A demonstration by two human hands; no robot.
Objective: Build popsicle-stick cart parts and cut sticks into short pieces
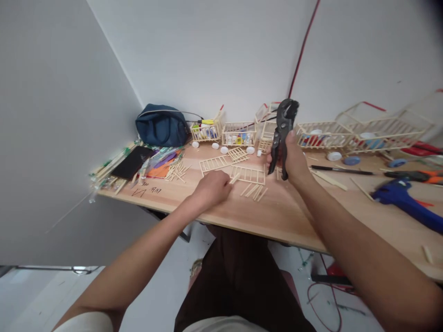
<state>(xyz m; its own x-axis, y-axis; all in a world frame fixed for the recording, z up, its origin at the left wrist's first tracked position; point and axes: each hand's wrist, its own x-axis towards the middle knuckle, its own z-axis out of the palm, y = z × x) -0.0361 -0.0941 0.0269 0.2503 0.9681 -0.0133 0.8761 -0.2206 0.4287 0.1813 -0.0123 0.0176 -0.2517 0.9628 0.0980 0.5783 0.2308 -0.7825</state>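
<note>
My right hand [294, 159] is raised over the table, wrapped round the handles of black hand shears [283, 123] whose jaws point up. My left hand [212, 189] is closed and low over the tabletop. A short wooden stick [235, 178] pokes out at its fingertips. Beside the left hand lies a ladder-like stick frame [251, 174], and behind it are another frame [214, 163] and a small slatted panel [238, 155]. Several loose cut sticks [254, 191] are spread between my two hands.
Small stick-built carts [239, 133] with bottle-cap wheels line the wall. A blue bag [162, 125], a black flat slab [132, 162] and a stick pile [177, 170] are on the left. A blue glue gun [404, 198] and orange-handled pliers [415, 175] lie on the right.
</note>
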